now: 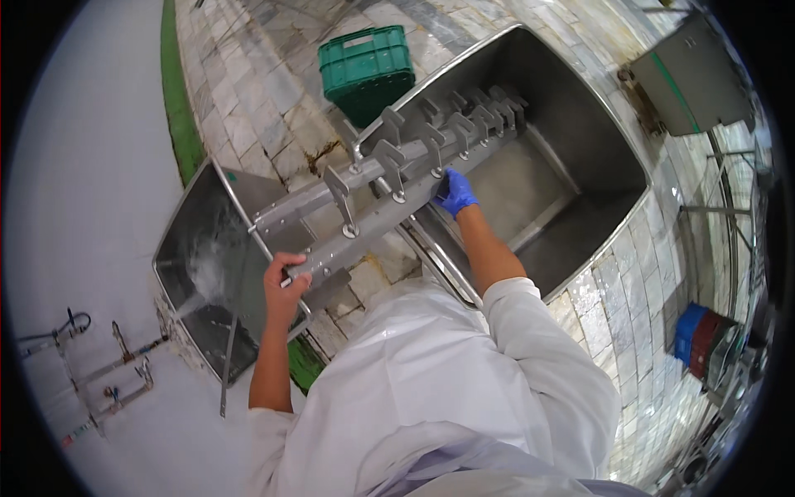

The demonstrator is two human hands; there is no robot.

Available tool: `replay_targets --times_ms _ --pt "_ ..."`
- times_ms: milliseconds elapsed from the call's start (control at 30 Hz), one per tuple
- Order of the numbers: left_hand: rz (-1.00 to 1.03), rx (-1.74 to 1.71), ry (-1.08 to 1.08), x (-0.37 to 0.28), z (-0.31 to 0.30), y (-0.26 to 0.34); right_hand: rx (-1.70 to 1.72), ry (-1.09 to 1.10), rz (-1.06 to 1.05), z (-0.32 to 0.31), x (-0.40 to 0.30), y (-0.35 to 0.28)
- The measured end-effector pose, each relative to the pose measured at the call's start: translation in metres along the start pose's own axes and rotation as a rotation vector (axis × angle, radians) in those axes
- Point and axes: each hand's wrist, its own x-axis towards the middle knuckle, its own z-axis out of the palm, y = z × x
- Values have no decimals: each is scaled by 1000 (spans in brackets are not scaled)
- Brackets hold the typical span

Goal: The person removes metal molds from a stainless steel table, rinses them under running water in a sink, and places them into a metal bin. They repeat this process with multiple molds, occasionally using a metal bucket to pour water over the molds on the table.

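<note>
A long grey metal bar (380,225) with a row of upright metal paddles lies slanting over two steel tubs, beside a second, similar bar (304,202). My left hand (289,282), bare, grips the near end of the bar at the rim of the left tub. My right hand (458,194), in a blue glove, is closed around the bar's edge near its middle, over the larger steel tub (612,245). The far ends of both bars reach into that tub. Its underside grip is partly hidden by the bar. Water sprays in the left steel tub (163,261).
A green plastic crate (366,65) stands on the wet tiled floor beyond the bars. Pipes and valves (127,357) run along the white wall at left. A thin metal strip (228,366) leans over the left tub. A grey bin (692,81) and stacked crates (699,341) stand at right.
</note>
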Motion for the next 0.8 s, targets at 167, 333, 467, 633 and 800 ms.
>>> replay_targets --times_ms 167,333,467,633,800 --pt "-45 -132 132 28 -16 -31 -354 -95 59 0 -23 11" --pt "-115 -357 353 47 -20 -79 -838 -184 2 -17 -29 43" --pt "-154 -493 426 53 -11 -70 -1035 -134 -366 -55 -18 81" --pt "-155 -145 416 40 -22 -99 -1255 -144 -460 -54 -52 79" --pt "-11 136 601 -37 -67 -115 -1128 -180 -1039 -7 -129 107"
